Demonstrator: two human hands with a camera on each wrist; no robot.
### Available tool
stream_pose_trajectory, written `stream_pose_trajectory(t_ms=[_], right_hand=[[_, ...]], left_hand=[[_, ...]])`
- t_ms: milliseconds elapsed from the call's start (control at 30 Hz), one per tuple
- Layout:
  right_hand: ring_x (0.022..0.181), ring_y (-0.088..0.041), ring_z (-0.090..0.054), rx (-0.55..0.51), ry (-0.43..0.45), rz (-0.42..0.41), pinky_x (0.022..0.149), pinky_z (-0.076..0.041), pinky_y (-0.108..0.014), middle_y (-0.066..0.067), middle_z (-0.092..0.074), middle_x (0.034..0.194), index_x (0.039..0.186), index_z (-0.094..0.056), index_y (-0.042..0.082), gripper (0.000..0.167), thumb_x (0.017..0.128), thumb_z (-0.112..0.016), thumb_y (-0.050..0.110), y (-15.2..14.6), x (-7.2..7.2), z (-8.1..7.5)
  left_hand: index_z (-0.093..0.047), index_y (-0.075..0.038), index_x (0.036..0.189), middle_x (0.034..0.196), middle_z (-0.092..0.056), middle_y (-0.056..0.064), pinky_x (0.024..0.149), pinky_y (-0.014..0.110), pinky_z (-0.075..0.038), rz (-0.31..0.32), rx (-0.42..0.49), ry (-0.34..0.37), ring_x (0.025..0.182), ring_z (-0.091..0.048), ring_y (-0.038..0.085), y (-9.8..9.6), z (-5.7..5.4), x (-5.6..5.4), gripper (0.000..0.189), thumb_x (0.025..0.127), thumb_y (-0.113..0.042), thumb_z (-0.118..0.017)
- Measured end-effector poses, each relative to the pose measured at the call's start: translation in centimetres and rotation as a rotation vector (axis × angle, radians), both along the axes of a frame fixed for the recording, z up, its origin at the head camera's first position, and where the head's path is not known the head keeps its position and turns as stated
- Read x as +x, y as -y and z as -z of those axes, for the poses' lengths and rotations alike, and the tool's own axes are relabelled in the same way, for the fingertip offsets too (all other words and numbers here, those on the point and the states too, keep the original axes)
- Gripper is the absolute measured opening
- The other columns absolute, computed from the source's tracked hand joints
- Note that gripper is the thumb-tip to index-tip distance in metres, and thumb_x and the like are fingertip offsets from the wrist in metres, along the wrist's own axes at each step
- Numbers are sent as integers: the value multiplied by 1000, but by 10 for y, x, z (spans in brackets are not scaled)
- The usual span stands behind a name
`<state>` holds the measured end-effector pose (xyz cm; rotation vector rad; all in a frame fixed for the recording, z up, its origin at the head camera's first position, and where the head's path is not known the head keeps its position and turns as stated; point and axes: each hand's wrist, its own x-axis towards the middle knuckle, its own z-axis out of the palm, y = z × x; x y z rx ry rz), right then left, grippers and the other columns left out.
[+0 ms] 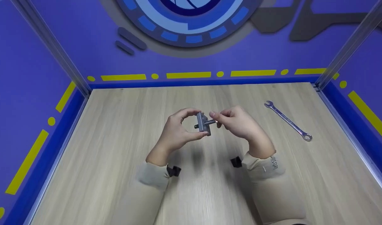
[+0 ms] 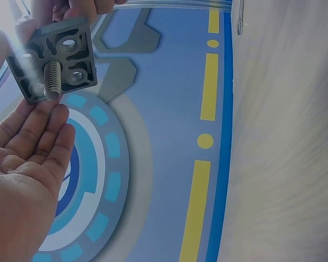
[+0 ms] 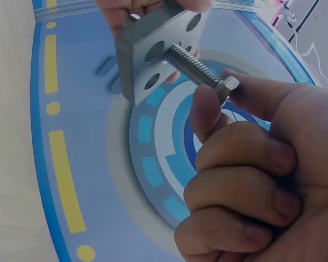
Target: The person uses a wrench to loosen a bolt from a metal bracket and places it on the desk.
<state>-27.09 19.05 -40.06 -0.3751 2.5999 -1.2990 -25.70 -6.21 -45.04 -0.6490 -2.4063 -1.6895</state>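
Note:
A square grey plate with several holes is held up above the table, gripped at its edges between the thumb and fingers of my left hand. Through its middle runs a threaded bolt; the threaded end sticks out on the ribbed side of the plate in the left wrist view. My right hand pinches the bolt's hex head between thumb and forefinger. The other fingers of the right hand are curled in. A stretch of thread shows between the head and the plate's smooth face.
A combination wrench lies on the right side of the wooden table. Blue panels with yellow markings stand at the back and both sides. Small black pieces sit at both sleeve cuffs.

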Motion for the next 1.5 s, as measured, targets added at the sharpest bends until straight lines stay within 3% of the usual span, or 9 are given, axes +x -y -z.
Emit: stream_pose_trajectory(t_ms=[267,567,767,833,933,1033,1167,1400,1500], right_hand=[[58,-7,-38,-101,-70,-57,56,-34,-23,10,-45,64,102,-83,5,21,98,-89,25,-5,1,-2],[57,-6,-39,-146,-90,-78,52,-29,-22,7,-44,66,109,-80,5,20,91,-88,1,-3,2,-3],[58,-9,-37,-141,-79,-51,55,-30,-24,8,-43,67,120,-82,9,31,93,-93,18,-5,1,-5],[65,-9,-47,-117,-69,-18,63,-39,-23,10,-52,71,122,-83,10,32,98,-90,30,-5,1,-6],[70,-13,-49,-57,-30,32,67,-40,-27,11,-54,71,109,-85,11,38,108,-77,48,-4,1,-5],[63,-13,-42,-20,19,39,60,-34,-27,12,-46,64,90,-83,9,54,113,-66,56,-1,1,-3],[56,-12,-30,-27,12,14,53,-23,-26,11,-35,58,80,-78,9,56,114,-66,52,0,1,-2],[61,-9,-37,-73,-50,-19,60,-32,-25,12,-44,63,94,-83,6,29,104,-83,34,-5,2,-3],[57,-7,-37,-98,-57,-31,57,-33,-23,12,-44,62,101,-83,5,23,98,-89,27,-7,3,-4]], left_hand=[[-76,-17,141,140,-78,0,131,57,-48,2,-15,-2,141,-69,23,1,-1,0,67,81,-27,-105],[-76,-15,140,137,-80,-2,131,55,-49,1,-1,-8,139,-70,21,0,0,-1,67,80,-24,-106],[-76,-16,141,139,-79,-1,132,58,-48,-2,6,0,142,-69,23,1,-2,0,66,82,-24,-105],[-76,-16,141,139,-79,0,133,58,-47,-4,8,-2,143,-69,24,1,-2,0,67,82,-23,-105],[-75,-14,142,140,-79,2,133,59,-47,-5,12,-10,143,-69,25,1,-3,1,68,81,-23,-105],[-75,-13,142,140,-79,3,132,60,-48,-5,13,-16,142,-69,26,0,-2,1,69,81,-24,-105],[-75,-13,142,140,-79,3,132,60,-48,-4,8,-13,142,-69,26,0,-2,2,70,80,-24,-106],[-75,-14,142,141,-78,1,132,58,-47,2,-4,-1,144,-68,26,0,-3,3,70,80,-24,-106],[-76,-14,142,140,-78,1,133,58,-47,6,0,-1,142,-68,25,-1,-2,2,69,81,-24,-106]])
